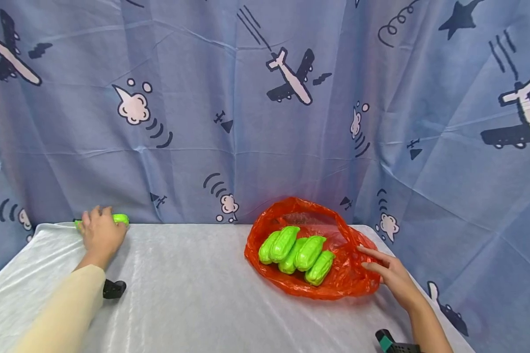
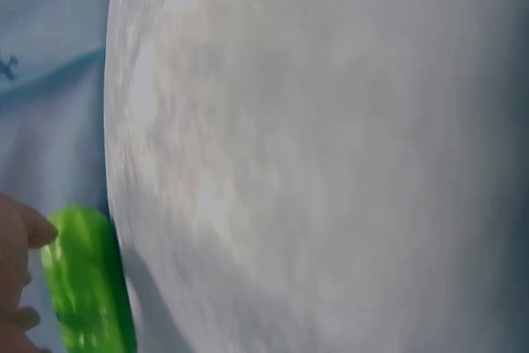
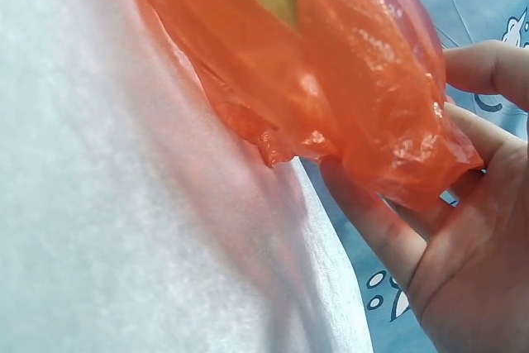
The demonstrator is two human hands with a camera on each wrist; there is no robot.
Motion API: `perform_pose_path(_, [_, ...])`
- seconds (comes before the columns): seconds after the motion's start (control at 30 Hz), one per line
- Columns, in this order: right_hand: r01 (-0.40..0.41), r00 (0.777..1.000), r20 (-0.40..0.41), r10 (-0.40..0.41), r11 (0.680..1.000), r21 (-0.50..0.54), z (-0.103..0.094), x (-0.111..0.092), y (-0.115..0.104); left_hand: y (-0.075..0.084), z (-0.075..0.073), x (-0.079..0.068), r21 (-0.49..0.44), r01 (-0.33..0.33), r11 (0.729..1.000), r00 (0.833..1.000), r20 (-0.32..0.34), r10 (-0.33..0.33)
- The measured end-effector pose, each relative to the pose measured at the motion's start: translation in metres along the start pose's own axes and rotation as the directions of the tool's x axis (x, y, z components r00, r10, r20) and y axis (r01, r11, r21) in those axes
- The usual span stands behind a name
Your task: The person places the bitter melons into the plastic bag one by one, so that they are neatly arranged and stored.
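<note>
At the far left edge of the table, my left hand [image 1: 101, 233] grips a bright green, glossy, oblong vegetable-like piece [image 1: 120, 218] from above. In the left wrist view, a fingertip touches the bumpy green piece [image 2: 87, 283]; most of that hand is out of frame. To the right, a red plastic bag [image 1: 349, 284] lies with its mouth spread wide. Several similar green pieces [image 1: 310, 253] lie together inside it. My right hand [image 1: 395, 277] holds the bag's right side; in the right wrist view, thin red plastic [image 3: 397, 146] passes between thumb and fingers, partly hiding the fingertips.
A pale cloth covers the table [image 1: 181, 284]. Blue curtains [image 1: 194, 113] printed with planes and clouds hang right behind its far edge and along both sides. Dark wrist-camera mounts [image 1: 114, 289] show beside the forearms.
</note>
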State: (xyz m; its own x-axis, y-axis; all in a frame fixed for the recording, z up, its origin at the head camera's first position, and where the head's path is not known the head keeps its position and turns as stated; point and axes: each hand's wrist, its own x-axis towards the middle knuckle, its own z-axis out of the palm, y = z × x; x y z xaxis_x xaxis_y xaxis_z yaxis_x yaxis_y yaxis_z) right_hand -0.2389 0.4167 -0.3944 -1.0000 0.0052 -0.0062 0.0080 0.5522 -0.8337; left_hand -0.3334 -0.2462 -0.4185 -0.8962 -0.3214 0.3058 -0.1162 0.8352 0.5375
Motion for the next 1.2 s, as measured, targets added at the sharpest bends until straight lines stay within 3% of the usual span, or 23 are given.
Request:
perform_pose_path(0.27, [0.015,1.000,0.002,-0.015,1.000,-0.002,0.001,0.000,0.000,-0.012,-0.008,-0.002,-0.011,0.113,0.994,0.987,0.120,-0.111])
perform_pose_path(0.47, [0.002,1.000,0.004,-0.002,1.000,-0.008,0.002,0.000,0.001,-0.013,-0.002,-0.004,-0.051,0.067,0.996,0.997,0.053,-0.065])
perform_pose_path(0.63, [0.007,1.000,-0.004,-0.007,1.000,-0.002,0.002,0.000,-0.001,-0.011,0.000,-0.004,-0.137,0.090,0.986,0.996,0.013,-0.089])
perform_pose_path(0.8, [0.012,1.000,-0.006,-0.012,1.000,-0.001,0.002,0.000,0.000,-0.009,0.002,-0.007,-0.231,0.062,0.971,0.991,-0.101,-0.087])
perform_pose_path(0.97, [0.005,1.000,-0.001,-0.005,1.000,-0.020,0.002,0.001,-0.001,-0.009,0.004,-0.007,-0.358,0.091,0.929,0.975,-0.160,-0.157])
perform_pose_path(1.2, [-0.005,1.000,0.003,0.005,1.000,-0.008,0.003,0.001,0.000,-0.010,0.005,-0.005,-0.476,0.314,0.821,0.935,0.004,-0.355])
